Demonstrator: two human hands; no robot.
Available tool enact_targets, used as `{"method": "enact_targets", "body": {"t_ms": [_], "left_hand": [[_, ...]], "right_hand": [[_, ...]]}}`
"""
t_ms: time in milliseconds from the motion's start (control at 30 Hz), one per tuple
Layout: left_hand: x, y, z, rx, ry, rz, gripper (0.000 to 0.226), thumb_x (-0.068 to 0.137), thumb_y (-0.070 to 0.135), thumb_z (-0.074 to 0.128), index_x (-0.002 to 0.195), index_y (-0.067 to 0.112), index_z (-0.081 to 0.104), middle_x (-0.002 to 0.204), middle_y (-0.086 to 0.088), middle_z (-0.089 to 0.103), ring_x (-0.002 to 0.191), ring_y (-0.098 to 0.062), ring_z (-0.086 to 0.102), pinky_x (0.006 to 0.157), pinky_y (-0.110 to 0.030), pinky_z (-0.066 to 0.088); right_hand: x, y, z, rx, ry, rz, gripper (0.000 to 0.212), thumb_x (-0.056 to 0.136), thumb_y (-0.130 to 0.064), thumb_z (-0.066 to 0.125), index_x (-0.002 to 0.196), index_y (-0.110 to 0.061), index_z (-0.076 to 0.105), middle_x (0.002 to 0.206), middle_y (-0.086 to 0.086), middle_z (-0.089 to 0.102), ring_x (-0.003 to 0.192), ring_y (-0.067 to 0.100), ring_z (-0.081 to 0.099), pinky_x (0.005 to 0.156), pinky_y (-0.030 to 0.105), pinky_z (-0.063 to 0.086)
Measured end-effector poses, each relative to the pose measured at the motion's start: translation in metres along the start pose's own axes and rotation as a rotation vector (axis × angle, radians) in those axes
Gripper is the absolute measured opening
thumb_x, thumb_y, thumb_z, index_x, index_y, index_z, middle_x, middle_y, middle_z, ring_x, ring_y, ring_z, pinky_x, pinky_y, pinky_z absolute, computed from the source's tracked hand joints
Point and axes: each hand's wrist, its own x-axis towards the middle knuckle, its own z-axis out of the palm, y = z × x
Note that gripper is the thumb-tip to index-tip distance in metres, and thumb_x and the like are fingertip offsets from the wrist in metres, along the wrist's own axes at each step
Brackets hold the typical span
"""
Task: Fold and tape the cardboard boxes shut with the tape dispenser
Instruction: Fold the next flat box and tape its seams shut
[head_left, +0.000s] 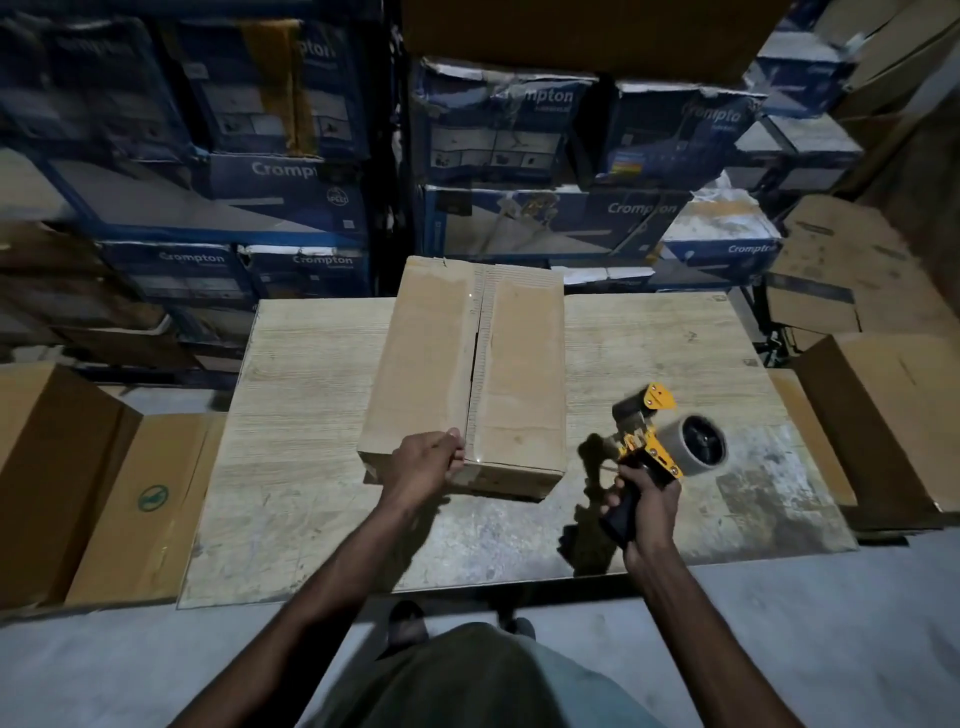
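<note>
The long, plain brown cardboard box lay in the middle of the pale, wood-grained worktop. Its flaps were folded flat and met at a centre seam with a glossy sheen. My left hand curled over the box's near edge, just beside the seam. My right hand gripped the black handle of the yellow tape dispenser, to the right of the box.

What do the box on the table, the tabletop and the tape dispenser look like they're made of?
The box: corrugated cardboard, matte brown; fluting shows along the centre flap edge.
The tabletop: pale wood-grain board, perhaps laminate, worn grey toward the near side.
The tape dispenser: yellow frame looks like painted metal, black handle probably plastic.
</note>
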Motion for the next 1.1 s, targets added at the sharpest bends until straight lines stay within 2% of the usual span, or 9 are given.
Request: {"method": "enact_targets", "body": {"t_ms": [100,200,267,333,400,500,667,767,1100], "left_hand": [[-0.005,0.022,0.008,-0.215,-0.199,-0.188,0.047,0.11,0.041,0.046,0.119,0.003,0.072,0.102,-0.01,0.079,0.093,-0.021,0.077,0.079,-0.032,0.061],[-0.011,0.041,0.012,-0.29,-0.301,-0.261,0.053,0.111,0.047,0.037,0.122,0.004,0.066,0.111,-0.016,0.076,0.099,-0.024,0.076,0.082,-0.033,0.061],[-0.016,0.052,0.011,-0.385,-0.371,-0.311,0.054,0.11,0.049,0.037,0.122,0.003,0.064,0.115,-0.02,0.073,0.098,-0.025,0.075,0.08,-0.034,0.061],[-0.019,0.057,0.009,-0.487,-0.394,-0.363,0.055,0.108,0.048,0.043,0.125,-0.001,0.062,0.115,-0.023,0.071,0.097,-0.029,0.074,0.077,-0.036,0.062],[-0.02,0.055,0.007,-0.488,-0.379,-0.38,0.06,0.106,0.049,0.049,0.131,-0.004,0.06,0.124,-0.027,0.069,0.106,-0.034,0.071,0.077,-0.037,0.062],[-0.023,0.046,0.002,-0.502,-0.355,-0.413,0.058,0.103,0.048,0.055,0.127,-0.004,0.063,0.122,-0.027,0.07,0.103,-0.035,0.071,0.079,-0.038,0.062],[-0.025,0.028,0.001,-0.535,-0.288,-0.472,0.019,0.102,0.015,0.061,0.106,-0.003,0.067,0.085,-0.02,0.077,0.07,-0.025,0.077,0.063,-0.036,0.065],[-0.026,0.019,0.001,-0.499,-0.237,-0.48,0.019,0.104,0.001,0.051,0.093,-0.006,0.065,0.069,-0.019,0.073,0.055,-0.021,0.074,0.054,-0.033,0.063],[-0.032,-0.006,-0.008,-0.472,-0.216,-0.503,0.016,0.102,-0.004,0.051,0.093,-0.006,0.064,0.072,-0.019,0.075,0.057,-0.02,0.075,0.049,-0.03,0.061]], "right_hand": [[-0.038,-0.005,0.012,-0.231,-0.086,-0.158,0.038,0.095,-0.002,0.063,0.116,-0.024,0.04,0.075,0.008,0.06,0.048,0.021,0.051,0.045,0.03,0.044],[-0.064,-0.005,0.013,-0.575,-0.173,-0.38,0.05,0.091,-0.022,0.073,0.129,-0.036,0.044,0.096,0.013,0.071,0.063,0.029,0.063,0.057,0.04,0.051],[-0.073,-0.001,0.012,-0.736,-0.247,-0.512,0.057,0.092,-0.017,0.074,0.134,-0.041,0.042,0.086,0.005,0.072,0.06,0.032,0.063,0.055,0.045,0.051],[-0.083,0.003,0.013,-0.851,-0.328,-0.636,0.061,0.093,-0.011,0.071,0.13,-0.046,0.039,0.074,-0.007,0.067,0.056,0.019,0.061,0.052,0.041,0.049],[-0.09,0.004,0.015,-0.95,-0.386,-0.708,0.063,0.094,-0.01,0.069,0.133,-0.046,0.036,0.075,-0.018,0.064,0.063,0.008,0.062,0.053,0.024,0.044],[-0.09,0.007,0.012,-1.06,-0.383,-0.733,0.065,0.093,-0.01,0.068,0.142,-0.038,0.034,0.079,-0.023,0.061,0.065,0.006,0.061,0.054,0.015,0.037],[-0.088,0.009,0.009,-1.135,-0.425,-0.737,0.064,0.093,-0.013,0.067,0.141,-0.041,0.034,0.073,-0.011,0.061,0.059,0.01,0.058,0.052,0.035,0.047],[-0.088,0.008,0.008,-1.174,-0.453,-0.737,0.062,0.092,-0.013,0.067,0.139,-0.04,0.036,0.068,-0.012,0.057,0.057,0.011,0.056,0.051,0.033,0.044],[-0.087,0.001,0.005,-1.293,-0.557,-0.765,0.062,0.089,-0.014,0.071,0.138,-0.038,0.04,0.058,-0.012,0.045,0.052,0.008,0.045,0.05,0.022,0.035]]}}
